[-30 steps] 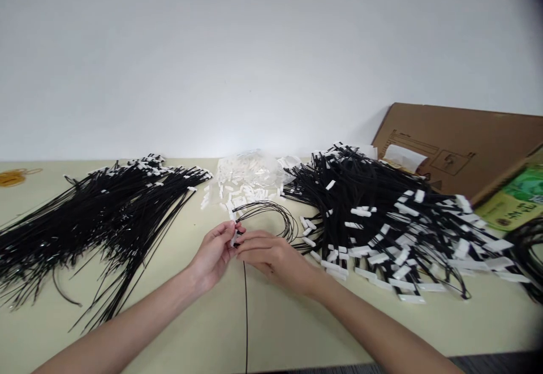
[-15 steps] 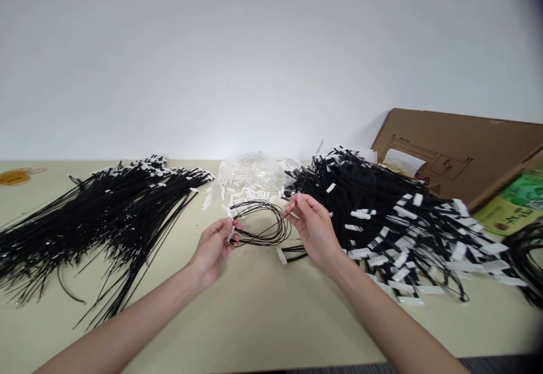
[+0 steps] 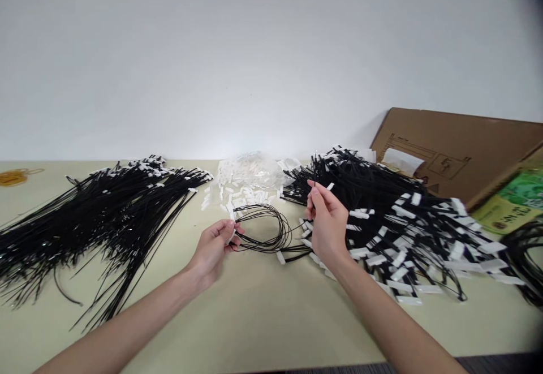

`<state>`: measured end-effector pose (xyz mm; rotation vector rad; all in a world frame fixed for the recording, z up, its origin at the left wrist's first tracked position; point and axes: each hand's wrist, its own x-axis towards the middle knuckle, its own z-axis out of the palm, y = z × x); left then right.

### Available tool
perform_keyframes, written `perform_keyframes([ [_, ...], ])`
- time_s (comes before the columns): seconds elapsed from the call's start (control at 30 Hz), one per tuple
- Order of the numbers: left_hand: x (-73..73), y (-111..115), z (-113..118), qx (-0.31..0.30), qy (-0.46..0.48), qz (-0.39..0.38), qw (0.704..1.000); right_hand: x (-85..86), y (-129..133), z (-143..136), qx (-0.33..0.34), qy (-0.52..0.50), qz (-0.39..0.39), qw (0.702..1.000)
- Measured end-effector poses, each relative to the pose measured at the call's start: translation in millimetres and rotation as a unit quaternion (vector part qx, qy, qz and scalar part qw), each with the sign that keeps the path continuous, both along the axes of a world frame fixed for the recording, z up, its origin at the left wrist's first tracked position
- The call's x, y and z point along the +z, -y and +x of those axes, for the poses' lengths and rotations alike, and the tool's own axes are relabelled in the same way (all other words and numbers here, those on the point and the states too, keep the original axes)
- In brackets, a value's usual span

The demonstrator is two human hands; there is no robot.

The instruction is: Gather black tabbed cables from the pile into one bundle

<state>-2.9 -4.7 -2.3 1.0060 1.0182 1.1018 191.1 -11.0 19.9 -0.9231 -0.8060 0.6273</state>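
Black cables (image 3: pixel 106 215): thin, smooth, slightly glossy plastic sheath. White end tags (image 3: pixel 407 261): matt plastic. Tabletop (image 3: pixel 263 317): smooth, matt, pale laminate. Box (image 3: pixel 462 153): brown matt corrugated cardboard. Bag (image 3: pixel 254 173): clear glossy film.

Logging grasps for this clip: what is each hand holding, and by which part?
Left hand pinches a looped bundle of black cords at its gathered end. Right hand fingers pinch a black cord atop the right pile.

Both forearms are bare to the frame's lower edge, entering from 7 and 5 o'clock. The left hand (image 3: pixel 212 249) and right hand (image 3: pixel 326 227) wear no gloves, rings or watch.
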Motion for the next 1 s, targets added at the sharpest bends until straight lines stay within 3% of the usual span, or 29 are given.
perform_keyframes([
  [0.13,1.8,1,1,-0.014,0.001,0.01,1.0,-1.3,6,-2,-0.032,0.144,0.034,0.989],
  [0.33,3.9,3,2,-0.034,-0.015,0.044,0.998,-3.7,15,-12,0.004,0.333,0.088,0.939],
  [0.6,3.9,4,3,-0.04,-0.027,0.052,0.998,-4.2,18,-20,0.034,0.406,0.113,0.906],
  [1.0,3.1,4,3,-0.049,-0.037,0.054,0.997,-5.9,18,-22,0.058,0.464,0.08,0.88],
])
